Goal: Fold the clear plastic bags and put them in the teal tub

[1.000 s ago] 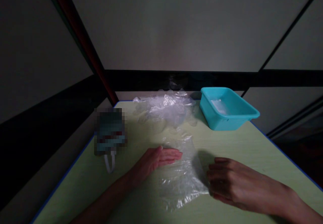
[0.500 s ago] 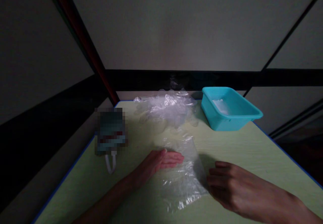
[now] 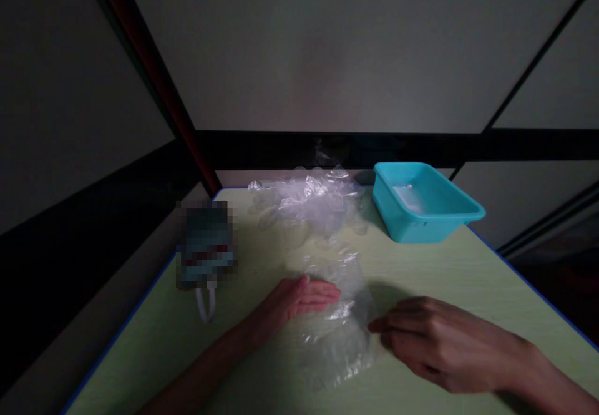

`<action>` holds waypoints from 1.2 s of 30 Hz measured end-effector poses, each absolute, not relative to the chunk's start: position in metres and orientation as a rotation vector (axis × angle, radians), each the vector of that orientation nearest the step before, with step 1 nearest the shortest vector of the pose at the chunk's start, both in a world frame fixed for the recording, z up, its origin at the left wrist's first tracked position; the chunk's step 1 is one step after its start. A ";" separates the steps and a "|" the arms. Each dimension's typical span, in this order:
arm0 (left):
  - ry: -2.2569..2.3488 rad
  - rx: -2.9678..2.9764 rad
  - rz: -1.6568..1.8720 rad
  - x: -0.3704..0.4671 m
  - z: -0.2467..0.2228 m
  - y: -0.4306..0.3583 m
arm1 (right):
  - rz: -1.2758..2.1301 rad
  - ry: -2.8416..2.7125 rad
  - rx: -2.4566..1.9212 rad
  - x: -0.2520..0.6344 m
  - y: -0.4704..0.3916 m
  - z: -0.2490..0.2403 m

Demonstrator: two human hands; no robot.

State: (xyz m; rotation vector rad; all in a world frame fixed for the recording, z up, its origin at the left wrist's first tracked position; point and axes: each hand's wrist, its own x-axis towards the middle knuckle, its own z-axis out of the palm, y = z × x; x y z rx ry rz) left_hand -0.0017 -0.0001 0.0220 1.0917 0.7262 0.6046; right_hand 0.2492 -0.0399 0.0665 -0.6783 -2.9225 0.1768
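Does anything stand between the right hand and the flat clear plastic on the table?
Nothing visible does: the right hand has a fingertip at the clear plastic's right edge. The left hand lies over the opposite side.

Bare hands [image 3: 435, 343], bare forearms [image 3: 210, 365]

"Where's the left hand [image 3: 306, 296]?"
"Across the left part of the clear plastic sheet [image 3: 346, 346], fingers straight and together, thumb [image 3: 301, 284] uppermost. The left forearm [image 3: 206, 371] slants in from the sheet's near left."
"And the right hand [image 3: 435, 343]?"
"Right of the sheet, back upward, index finger [image 3: 381, 324] reaching its edge, the others curled; contact is unclear."
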 end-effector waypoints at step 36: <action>1.195 1.357 0.543 -0.026 0.043 0.007 | 1.089 -2.026 -1.178 0.241 -0.002 0.024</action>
